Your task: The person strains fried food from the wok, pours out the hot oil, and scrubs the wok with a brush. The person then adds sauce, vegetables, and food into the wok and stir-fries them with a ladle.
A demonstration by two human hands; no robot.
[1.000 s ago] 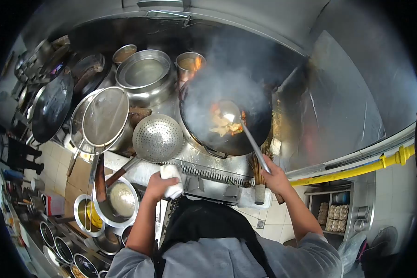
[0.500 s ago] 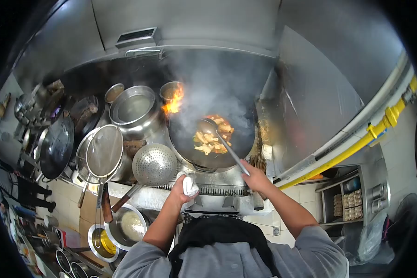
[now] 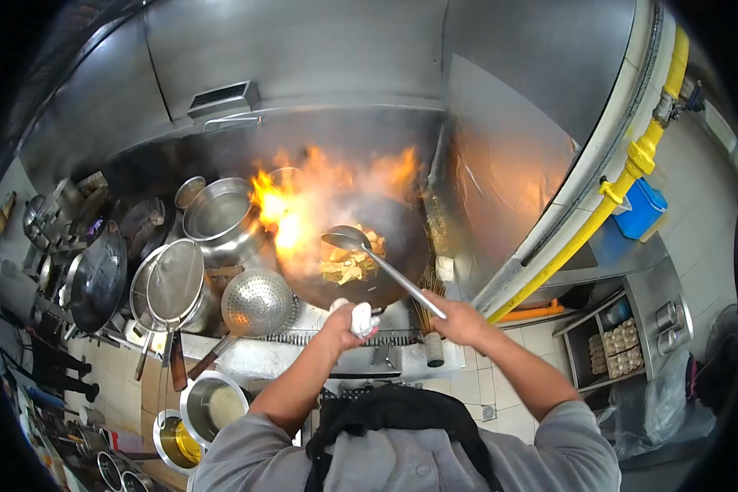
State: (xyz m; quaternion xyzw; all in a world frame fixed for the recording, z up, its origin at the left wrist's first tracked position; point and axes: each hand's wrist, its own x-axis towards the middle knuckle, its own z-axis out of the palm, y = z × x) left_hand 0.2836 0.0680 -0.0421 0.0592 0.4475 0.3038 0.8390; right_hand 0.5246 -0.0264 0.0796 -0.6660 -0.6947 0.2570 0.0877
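Note:
My right hand (image 3: 459, 321) is closed around the handle of a metal ladle (image 3: 348, 238). The ladle's bowl hangs over the far left part of the food in a dark wok (image 3: 403, 271). Pale, browned pieces of food (image 3: 348, 267) lie in the wok's middle. My left hand (image 3: 341, 325) is closed on a folded white cloth (image 3: 363, 319), at the wok's near rim beside its small handle. Whether the cloth grips that handle, I cannot tell. Tall flames (image 3: 283, 215) rise along the wok's left and far sides.
Left of the wok stand a perforated strainer (image 3: 257, 302), a mesh sieve (image 3: 175, 280) and a steel pot (image 3: 218, 215). A bamboo brush (image 3: 432, 332) is to the right. Lower left are a bowl of pale liquid (image 3: 213, 403) and a pot of yellow oil (image 3: 177, 440). A yellow pipe (image 3: 578, 242) runs along the right.
The flames have grown much larger and spread along the wok's far side. My left hand with the cloth has come closer to the wok's rim. The ladle has lifted from the food.

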